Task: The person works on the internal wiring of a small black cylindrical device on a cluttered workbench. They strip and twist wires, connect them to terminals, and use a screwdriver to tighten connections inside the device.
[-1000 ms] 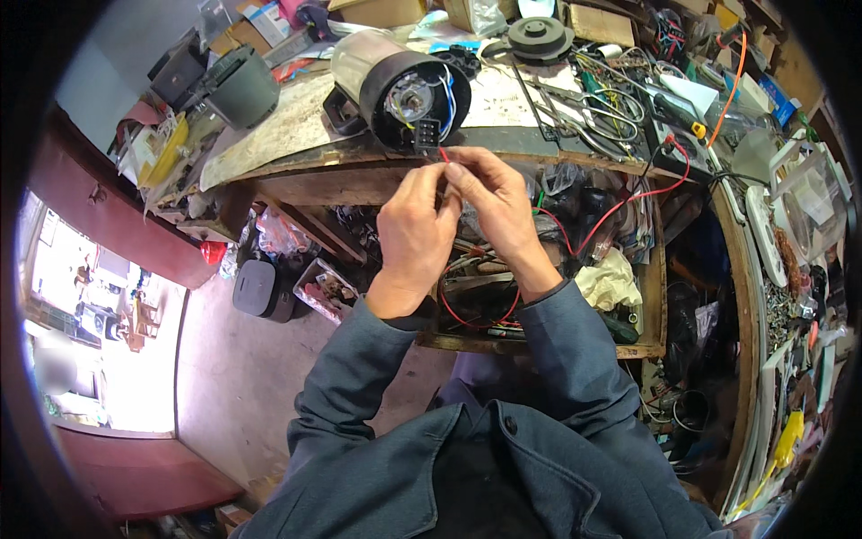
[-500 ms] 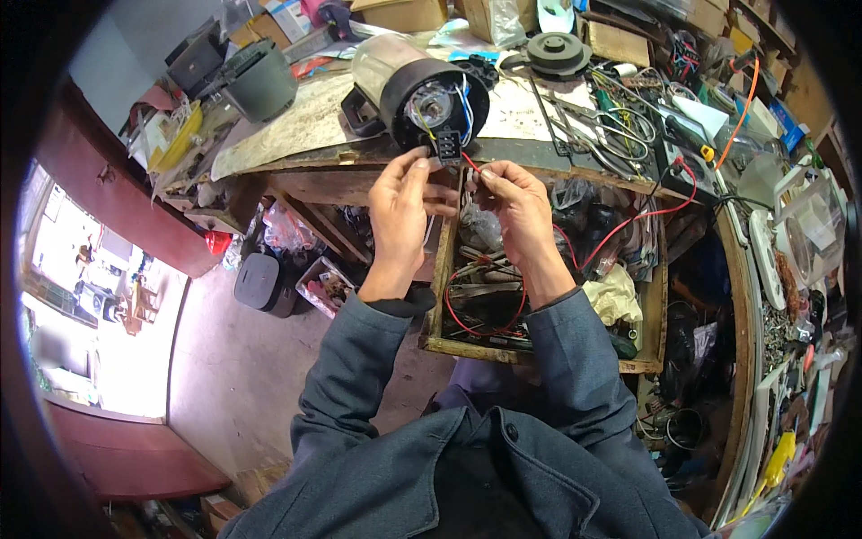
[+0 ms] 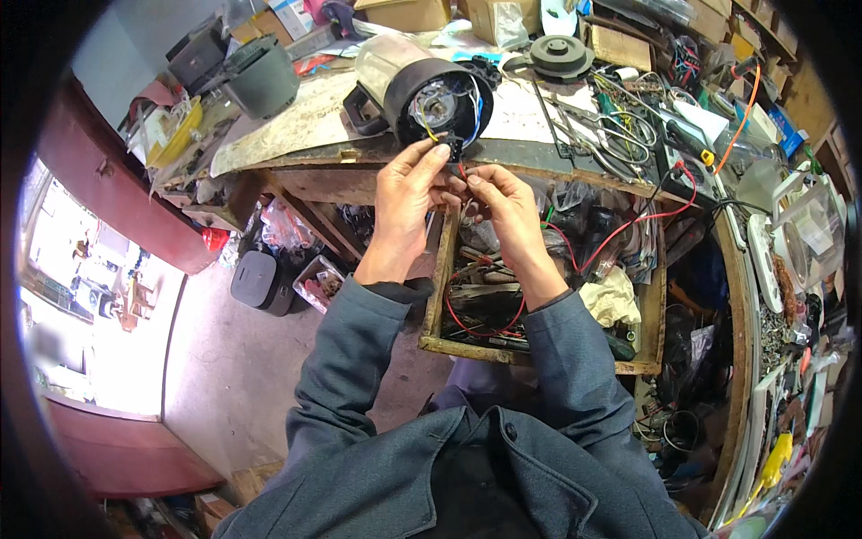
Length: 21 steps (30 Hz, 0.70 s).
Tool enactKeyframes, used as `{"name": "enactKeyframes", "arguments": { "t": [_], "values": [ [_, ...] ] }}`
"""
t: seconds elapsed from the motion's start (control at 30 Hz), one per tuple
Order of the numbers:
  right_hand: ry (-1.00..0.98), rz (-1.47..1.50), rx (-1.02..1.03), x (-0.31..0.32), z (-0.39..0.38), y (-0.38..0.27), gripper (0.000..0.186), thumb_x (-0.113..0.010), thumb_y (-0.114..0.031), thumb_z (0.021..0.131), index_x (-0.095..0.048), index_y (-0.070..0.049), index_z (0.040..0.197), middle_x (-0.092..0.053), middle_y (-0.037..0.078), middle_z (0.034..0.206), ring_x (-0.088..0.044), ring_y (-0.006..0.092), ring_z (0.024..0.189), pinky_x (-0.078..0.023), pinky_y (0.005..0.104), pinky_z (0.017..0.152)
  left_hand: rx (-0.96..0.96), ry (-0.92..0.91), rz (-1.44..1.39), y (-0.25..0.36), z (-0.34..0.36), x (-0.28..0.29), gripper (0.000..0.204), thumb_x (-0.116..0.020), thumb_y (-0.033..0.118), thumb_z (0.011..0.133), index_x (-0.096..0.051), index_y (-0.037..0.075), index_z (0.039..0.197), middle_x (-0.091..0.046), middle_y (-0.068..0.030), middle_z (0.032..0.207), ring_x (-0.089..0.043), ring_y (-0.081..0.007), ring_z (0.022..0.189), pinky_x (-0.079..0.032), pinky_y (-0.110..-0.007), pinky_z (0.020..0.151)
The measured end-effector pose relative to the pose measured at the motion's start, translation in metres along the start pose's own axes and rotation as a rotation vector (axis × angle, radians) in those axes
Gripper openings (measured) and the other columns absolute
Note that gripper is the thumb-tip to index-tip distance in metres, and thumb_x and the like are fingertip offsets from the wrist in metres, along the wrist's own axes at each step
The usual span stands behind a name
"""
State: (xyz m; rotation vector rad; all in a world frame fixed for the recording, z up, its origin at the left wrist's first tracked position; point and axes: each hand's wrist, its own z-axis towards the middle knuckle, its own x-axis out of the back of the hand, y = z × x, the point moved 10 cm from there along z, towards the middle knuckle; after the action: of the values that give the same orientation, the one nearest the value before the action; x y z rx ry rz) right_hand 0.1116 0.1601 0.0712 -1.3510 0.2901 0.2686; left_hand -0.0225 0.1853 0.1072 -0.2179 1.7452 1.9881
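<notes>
On the bench edge lies a jug (image 3: 382,70) with a black handle, tipped on its side. Its open black base (image 3: 442,106) faces me, showing a round metal part and yellow, white and blue wires. My left hand (image 3: 402,202) pinches a small black connector block (image 3: 455,149) just below that base. Close beside it, my right hand (image 3: 507,205) has its fingers closed on the end of a red lead (image 3: 620,238), whose red tip meets the block's underside. Fingers hide the exact contact. The lead loops through the drawer and up to the right.
Below my hands an open wooden drawer (image 3: 476,349) holds tools, bags and cloth. Pliers, scissors (image 3: 620,135) and a black round base (image 3: 561,56) lie right on the bench. A dark grey pot (image 3: 260,81) stands left; a black box (image 3: 260,280) sits on the floor.
The connector block has turned and now shows less of its slotted face. My right hand has moved left and slightly down, bringing the red lead's end nearer to my left fingers.
</notes>
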Motion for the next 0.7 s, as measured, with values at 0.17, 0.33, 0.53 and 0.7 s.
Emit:
{"name": "enactKeyframes", "arguments": {
  "t": [0.17, 0.33, 0.53, 0.7],
  "values": [
    [-0.053, -0.07, 0.056, -0.005, 0.0, 0.001, 0.016, -0.062, -0.015, 0.102, -0.069, -0.002, 0.107, -0.067, -0.001, 0.085, -0.057, 0.0048, 0.073, -0.045, 0.0224, 0.063, -0.008, 0.009, -0.01, 0.007, 0.001, 0.004, 0.023, -0.06, 0.019, 0.102, -0.063, 0.001, 0.116, -0.074, -0.0134, 0.098, -0.072, -0.0189, 0.071, -0.059, -0.03, 0.056],
    [-0.069, -0.136, 0.092, -0.006, -0.004, -0.003, 0.028, -0.066, -0.015, 0.099, -0.067, -0.002, 0.124, -0.065, -0.001, 0.082, -0.056, 0.0056, 0.073, -0.046, 0.0236, 0.065, -0.017, 0.136, 0.124, 0.018, 0.004, 0.006, 0.028, -0.06, 0.029, 0.104, -0.066, 0.002, 0.11, -0.074, -0.0088, 0.087, -0.07, -0.0148, 0.058, -0.056, -0.025, 0.05],
    [0.232, -0.528, 0.382, 0.018, -0.017, -0.05, 0.031, -0.067, -0.013, 0.096, -0.065, -0.002, 0.125, -0.071, 0.014, 0.092, -0.067, 0.0195, 0.079, -0.053, 0.0335, 0.073, -0.042, 0.149, 0.203, 0.016, 0.015, 0.027, 0.021, -0.062, 0.021, 0.102, -0.069, 0.001, 0.105, -0.075, -0.0098, 0.096, -0.073, -0.0179, 0.082, -0.061, -0.032, 0.073],
    [0.385, -0.783, 0.686, 0.028, -0.034, -0.081, 0.017, -0.067, -0.009, 0.092, -0.068, -0.001, 0.107, -0.068, 0.02, 0.095, -0.068, 0.0381, 0.087, -0.054, 0.0408, 0.077, 0.024, 0.088, -0.021, 0.01, 0.014, 0.029, 0.025, -0.063, 0.02, 0.101, -0.064, -0.002, 0.114, -0.073, -0.0152, 0.108, -0.073, -0.0289, 0.094, -0.06, -0.042, 0.085]
  ]
}}
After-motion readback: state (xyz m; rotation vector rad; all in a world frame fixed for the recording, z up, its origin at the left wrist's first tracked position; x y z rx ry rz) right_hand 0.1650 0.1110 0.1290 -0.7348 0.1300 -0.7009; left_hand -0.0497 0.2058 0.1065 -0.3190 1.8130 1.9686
